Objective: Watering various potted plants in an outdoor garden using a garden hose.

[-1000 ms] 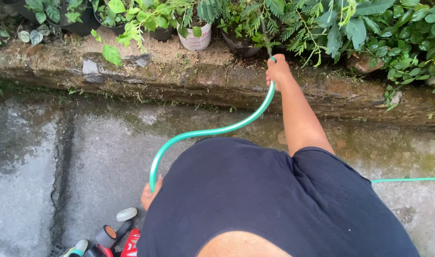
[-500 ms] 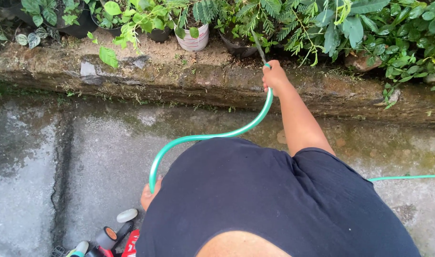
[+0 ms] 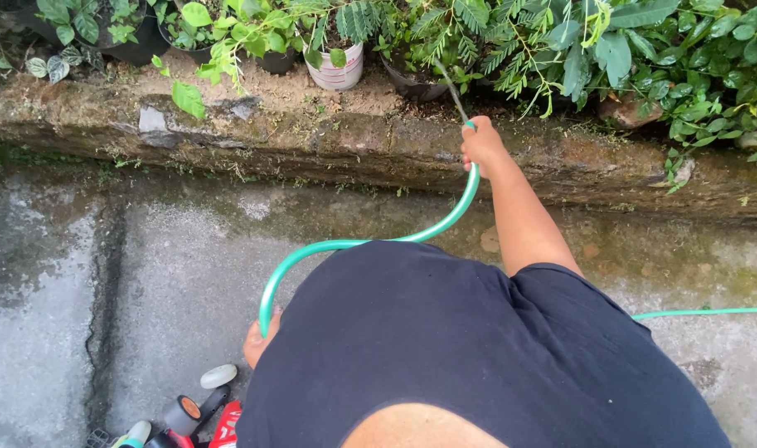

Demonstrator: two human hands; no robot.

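Wet grey concrete ground (image 3: pixel 146 282) spreads below me, ending at a low, mossy stone ledge (image 3: pixel 329 145) that runs across the far side. On the ledge stand potted plants: a black round plastic pot (image 3: pixel 138 46) at far left, then a white round plastic pot (image 3: pixel 337 70) and a dark round pot (image 3: pixel 416 83), and a thick mass of green leafy bushes (image 3: pixel 644 58) to the right.

At near left, by my feet, lies a small heap of red, black and grey tools (image 3: pixel 188 415); I cannot tell what they are.

My left hand (image 3: pixel 258 340) is low against my black shirt (image 3: pixel 478 348), mostly hidden by it. It appears closed around the thin green rubber garden hose (image 3: pixel 345 245), though its fingers are out of sight.

From there the hose arcs up and rightward to my right hand (image 3: pixel 480 145), which is stretched out to the ledge and clamped around the hose's end. A thin stream of water (image 3: pixel 449 87) shoots from it toward the dark pot. My hands are well apart.

At right, another stretch of hose lies on the ground.
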